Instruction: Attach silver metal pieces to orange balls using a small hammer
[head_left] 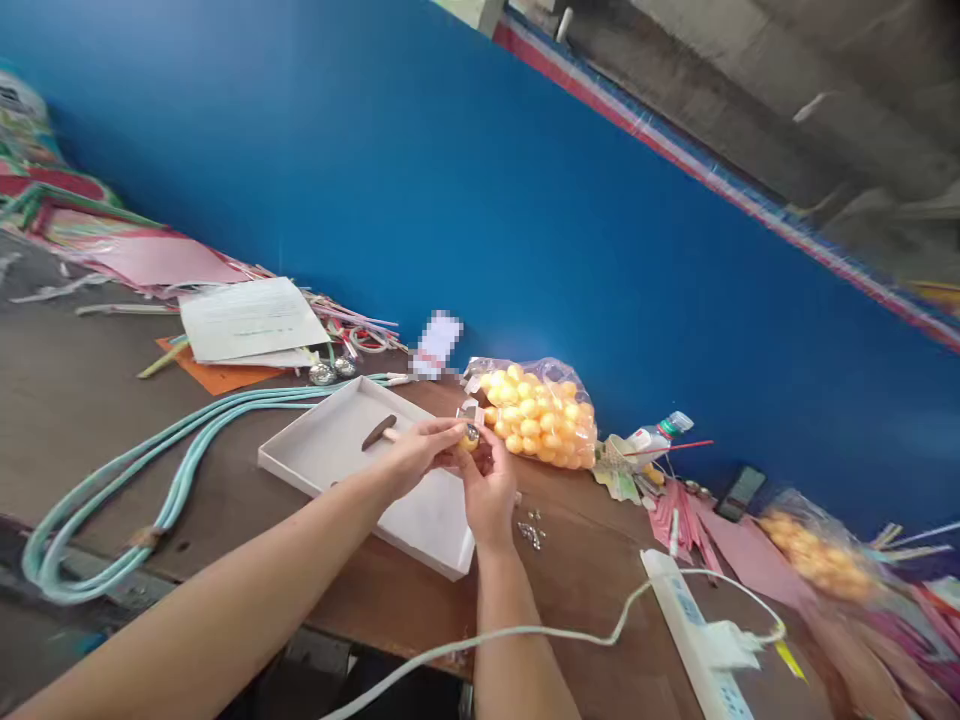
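Note:
A small yellow ball with a shiny silver piece on it (470,437) is pinched in the fingertips of both hands. My left hand (424,447) closes on it from the left, and my right hand (486,485) grips it from the right and below. Beneath them lies a shallow white box (442,525), tilted across the table. A hammer with a dark head (379,432) rests in the box, its pale handle running behind my left hand. Small shiny metal pieces (531,532) are scattered on the table, right of my right hand.
A clear bag of yellow-orange balls (536,412) stands behind the hands. Light blue cords (184,470) loop at the left, near papers (253,320). A white power strip (686,610) lies at the right; its cable (555,631) crosses my right forearm. A blue wall (360,180) rises behind.

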